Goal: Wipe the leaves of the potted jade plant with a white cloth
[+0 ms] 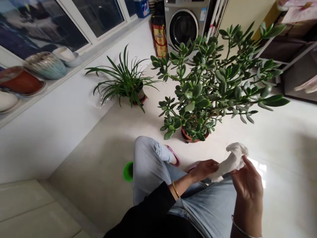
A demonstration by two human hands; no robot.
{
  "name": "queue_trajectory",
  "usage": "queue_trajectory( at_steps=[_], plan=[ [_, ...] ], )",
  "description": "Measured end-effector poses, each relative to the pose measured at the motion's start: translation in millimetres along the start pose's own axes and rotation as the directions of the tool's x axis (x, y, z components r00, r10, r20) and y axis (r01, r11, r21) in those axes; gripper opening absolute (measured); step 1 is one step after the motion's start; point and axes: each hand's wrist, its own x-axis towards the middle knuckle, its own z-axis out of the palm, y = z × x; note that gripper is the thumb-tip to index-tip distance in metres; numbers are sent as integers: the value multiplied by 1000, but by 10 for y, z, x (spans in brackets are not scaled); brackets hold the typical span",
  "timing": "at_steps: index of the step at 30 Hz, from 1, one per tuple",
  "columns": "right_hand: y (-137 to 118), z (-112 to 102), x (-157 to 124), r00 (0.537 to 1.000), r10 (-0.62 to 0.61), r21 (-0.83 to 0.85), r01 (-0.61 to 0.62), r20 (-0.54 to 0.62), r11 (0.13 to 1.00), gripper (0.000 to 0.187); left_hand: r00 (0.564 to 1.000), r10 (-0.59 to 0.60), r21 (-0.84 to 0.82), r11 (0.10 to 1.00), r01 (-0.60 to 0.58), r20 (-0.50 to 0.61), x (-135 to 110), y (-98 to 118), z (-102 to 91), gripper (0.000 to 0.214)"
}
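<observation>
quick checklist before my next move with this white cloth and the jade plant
1. Cloth held in both hands: ok, the left hand and right hand both grip the white cloth.
2. Jade plant upright in its terracotta pot: ok.
3. Hands off the plant: ok, neither hand touches it.
4. Cloth damp or clean: cannot tell from this view.
5. Green object beside the left leg: cannot tell what it is, as the leg hides part of it.
</observation>
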Motion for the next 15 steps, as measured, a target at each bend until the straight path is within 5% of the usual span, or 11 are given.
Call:
queue_trajectory(
  at_steps=[3, 6, 11, 15],
  plan=[
    [-85, 53, -76, 972, -232, -85, 228, -28, 970, 17, 998, -65, -36, 997, 66, 16, -107, 115, -167, 41],
    [-131, 0, -100, 909, -415, -243, 392, -48, 887, 22, 999, -6, -181, 983, -1, -40, -240, 330, -287, 45],
    [-80, -26, -110, 944, -330, -420, 306, 15, 855, 43, 999, 43, -429, 902, -51, -28, -405, 662, -315, 47],
    [-67, 25, -83, 876, -479, -429, 410, -61, 805, 40, 998, 63, -549, 834, -54, -2, -463, 776, -276, 38]
  ],
)
